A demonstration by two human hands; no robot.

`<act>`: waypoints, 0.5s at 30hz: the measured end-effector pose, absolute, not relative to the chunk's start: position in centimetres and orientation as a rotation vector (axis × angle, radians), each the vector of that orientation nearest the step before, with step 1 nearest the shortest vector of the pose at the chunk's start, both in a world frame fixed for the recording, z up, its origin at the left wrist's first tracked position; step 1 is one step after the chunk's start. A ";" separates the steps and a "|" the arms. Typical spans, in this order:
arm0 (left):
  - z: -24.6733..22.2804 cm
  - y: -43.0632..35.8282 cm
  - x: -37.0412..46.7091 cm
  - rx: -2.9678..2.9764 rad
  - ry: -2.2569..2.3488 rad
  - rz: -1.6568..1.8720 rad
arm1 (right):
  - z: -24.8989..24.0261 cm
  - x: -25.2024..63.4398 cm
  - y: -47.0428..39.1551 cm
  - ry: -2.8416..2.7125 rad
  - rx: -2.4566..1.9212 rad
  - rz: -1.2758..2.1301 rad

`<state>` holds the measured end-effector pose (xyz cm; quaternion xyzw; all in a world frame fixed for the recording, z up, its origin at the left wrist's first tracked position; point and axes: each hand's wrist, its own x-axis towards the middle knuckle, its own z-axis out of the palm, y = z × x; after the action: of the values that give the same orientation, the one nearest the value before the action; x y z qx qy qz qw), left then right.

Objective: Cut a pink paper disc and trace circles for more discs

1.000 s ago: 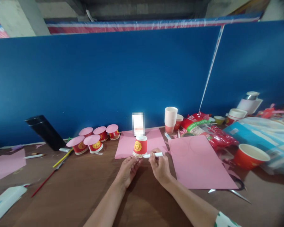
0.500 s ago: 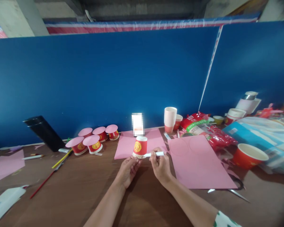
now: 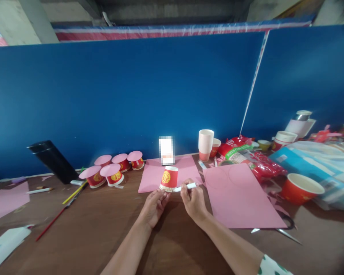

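Near the middle of the view, my left hand holds a red paper cup by its lower rim. The cup has a gold emblem and stands upside down, with its white base upward. In my right hand a white pen is pinched, its left end at the cup's lower right edge. Whether the tip touches the cup cannot be made out. Pink paper lies on the table behind the cup.
Several red cups topped with pink discs stand left of centre, near a black bottle. On the right are a pink sheet, scissors, stacked cups, an orange-red cup and plastic packs.
The right end of the white pen has dipped and turned slightly nearer to me. My left hand still holds the cup in almost the same place.
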<state>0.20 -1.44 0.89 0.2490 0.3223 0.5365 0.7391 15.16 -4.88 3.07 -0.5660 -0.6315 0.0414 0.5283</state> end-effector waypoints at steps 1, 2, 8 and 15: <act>1.0 -1.5 0.2 0.549 0.709 1.175 | 3.1 15.2 -4.9 -1.507 -1.354 0.106; 1.0 -1.5 0.2 0.550 0.713 1.174 | 3.0 15.2 -4.8 -1.500 -1.349 0.121; 0.8 -1.3 0.2 0.498 0.704 1.199 | 2.9 15.1 -5.0 -1.278 -1.140 0.365; 1.7 -1.5 0.0 0.252 0.691 1.234 | 2.8 14.8 -4.8 -1.181 -1.071 0.494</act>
<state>0.01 -1.47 1.74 0.1153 0.3165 0.5655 0.7529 14.76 -4.78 2.76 -0.4756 -0.5243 0.2192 0.6715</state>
